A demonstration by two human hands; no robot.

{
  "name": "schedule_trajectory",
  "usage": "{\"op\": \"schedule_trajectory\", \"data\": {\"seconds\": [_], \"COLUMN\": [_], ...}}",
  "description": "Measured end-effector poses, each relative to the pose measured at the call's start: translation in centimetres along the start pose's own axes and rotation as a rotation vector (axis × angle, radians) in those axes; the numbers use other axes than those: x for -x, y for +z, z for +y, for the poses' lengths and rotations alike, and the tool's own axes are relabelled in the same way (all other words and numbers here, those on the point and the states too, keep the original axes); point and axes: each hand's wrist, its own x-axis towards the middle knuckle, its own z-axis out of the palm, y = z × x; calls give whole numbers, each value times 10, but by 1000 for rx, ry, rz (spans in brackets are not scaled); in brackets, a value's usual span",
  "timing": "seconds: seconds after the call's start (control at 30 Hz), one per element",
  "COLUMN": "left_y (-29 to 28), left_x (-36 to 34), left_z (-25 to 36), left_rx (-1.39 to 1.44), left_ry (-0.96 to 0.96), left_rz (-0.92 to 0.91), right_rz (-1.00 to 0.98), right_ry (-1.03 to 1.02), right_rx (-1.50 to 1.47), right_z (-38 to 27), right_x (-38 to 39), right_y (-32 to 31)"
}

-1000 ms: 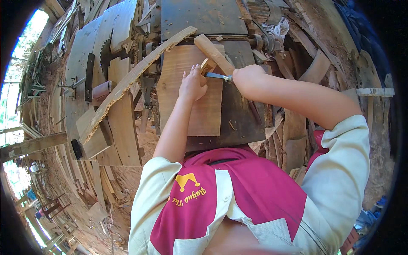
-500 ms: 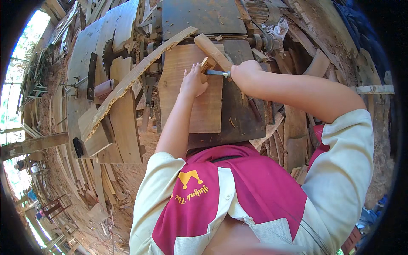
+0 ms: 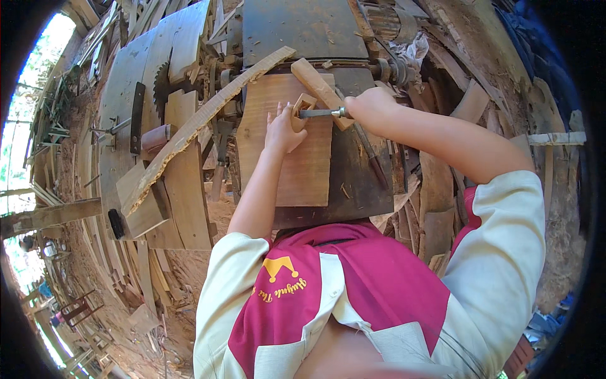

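My left hand [image 3: 285, 132] steadies a small wooden block [image 3: 307, 100] with a hollow in it, thumb on the near side and fingers along its left. My right hand [image 3: 370, 110] is closed round the handle of a chisel [image 3: 320, 114], whose steel blade points left. The blade's tip is at the hollow of the block; how deep it reaches is hidden. Beneath both hands lies a broad flat board [image 3: 297, 180]. A thick wooden bar [image 3: 317, 83] rests slantwise just beyond the chisel, partly on this board.
The board sits on a dark machine table [image 3: 363, 196]. A long rough-edged strip [image 3: 208, 123] slants across at left, near a circular saw blade [image 3: 160, 85] and a black metal bar [image 3: 136, 117]. A slim tool with a dark reddish handle [image 3: 377, 169] lies at right.
The chisel's blade has shifted slightly left against the small block, and the block has turned a little in my left hand. The whole view has moved slightly.
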Motion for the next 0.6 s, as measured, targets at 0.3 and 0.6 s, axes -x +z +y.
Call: {"op": "schedule_trajectory", "data": {"seconds": [0.3, 0.6], "left_y": [1, 1], "left_x": [0, 2], "left_z": [0, 1], "left_rx": [72, 126], "left_ry": [-4, -21], "left_rz": [68, 132], "right_rz": [-204, 241], "right_ry": [-67, 45], "right_rx": [-387, -780], "right_z": [16, 30], "right_x": [3, 25], "right_y": [5, 63]}}
